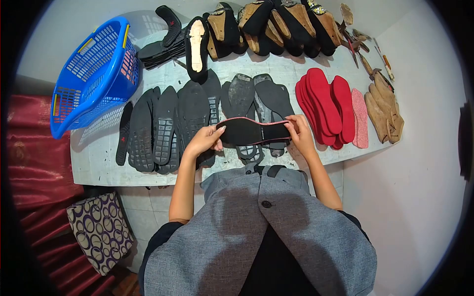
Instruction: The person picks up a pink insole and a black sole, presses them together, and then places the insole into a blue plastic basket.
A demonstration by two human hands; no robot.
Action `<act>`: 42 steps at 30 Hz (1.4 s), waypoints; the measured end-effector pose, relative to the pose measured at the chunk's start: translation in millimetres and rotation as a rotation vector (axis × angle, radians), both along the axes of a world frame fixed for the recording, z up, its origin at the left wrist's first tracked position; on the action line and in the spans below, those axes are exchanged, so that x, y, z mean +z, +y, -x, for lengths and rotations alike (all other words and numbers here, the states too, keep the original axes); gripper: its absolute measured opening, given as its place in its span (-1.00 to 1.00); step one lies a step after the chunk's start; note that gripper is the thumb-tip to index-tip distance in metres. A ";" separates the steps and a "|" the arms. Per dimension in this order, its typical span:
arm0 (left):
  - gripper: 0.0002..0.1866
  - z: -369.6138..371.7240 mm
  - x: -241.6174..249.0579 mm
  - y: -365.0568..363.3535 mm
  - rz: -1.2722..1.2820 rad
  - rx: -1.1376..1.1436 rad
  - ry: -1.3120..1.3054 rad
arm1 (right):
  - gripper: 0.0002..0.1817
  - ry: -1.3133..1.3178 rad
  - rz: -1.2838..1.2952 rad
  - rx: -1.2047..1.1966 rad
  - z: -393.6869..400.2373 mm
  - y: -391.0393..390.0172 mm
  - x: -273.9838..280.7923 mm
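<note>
Both my hands hold one black insole (pixel 252 131) with a pink rim, flat and lengthwise above the near edge of the white table (pixel 98 158). My left hand (pixel 205 139) grips its left end, my right hand (pixel 299 132) pinches its right end. Beneath it lie dark grey rubber outsoles (pixel 256 93). A row of black treaded outsoles (pixel 165 126) lies to the left of my left hand. A stack of red insoles (pixel 326 106) lies just right of my right hand.
A blue plastic basket (pixel 94 74) tilts on the table's left end. Shoes on wooden lasts (pixel 276 24) line the back. Tan lasts (pixel 385 111) and small tools sit at the right edge by the wall. A patterned cushion (pixel 101 229) is on the floor at left.
</note>
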State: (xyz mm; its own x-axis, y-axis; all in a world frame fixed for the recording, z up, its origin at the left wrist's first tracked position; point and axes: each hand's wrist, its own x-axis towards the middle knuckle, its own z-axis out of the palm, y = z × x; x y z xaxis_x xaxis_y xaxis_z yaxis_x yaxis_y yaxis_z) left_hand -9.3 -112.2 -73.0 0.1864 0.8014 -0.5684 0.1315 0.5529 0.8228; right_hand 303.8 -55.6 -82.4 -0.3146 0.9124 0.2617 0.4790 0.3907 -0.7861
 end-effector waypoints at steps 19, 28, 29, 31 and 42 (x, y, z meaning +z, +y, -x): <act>-0.53 -0.1 -25.3 1.5 -0.114 0.058 0.226 | -0.41 -0.428 -0.157 0.244 5.3 -5.9 0.1; -0.61 14.2 -29.7 1.1 0.046 0.073 -0.045 | -0.49 -0.411 -0.141 0.267 5.2 -3.9 -5.3; -0.62 14.3 -29.2 1.6 0.053 0.067 -0.047 | -0.50 -0.418 -0.151 0.268 5.1 -4.2 -5.2; -0.61 13.3 -27.7 2.6 0.059 0.068 -0.034 | -0.50 -0.420 -0.163 0.269 5.0 -5.3 -4.6; -0.61 14.4 -31.0 1.7 0.047 0.066 -0.062 | -0.54 -0.391 -0.201 0.261 3.2 -6.5 -5.5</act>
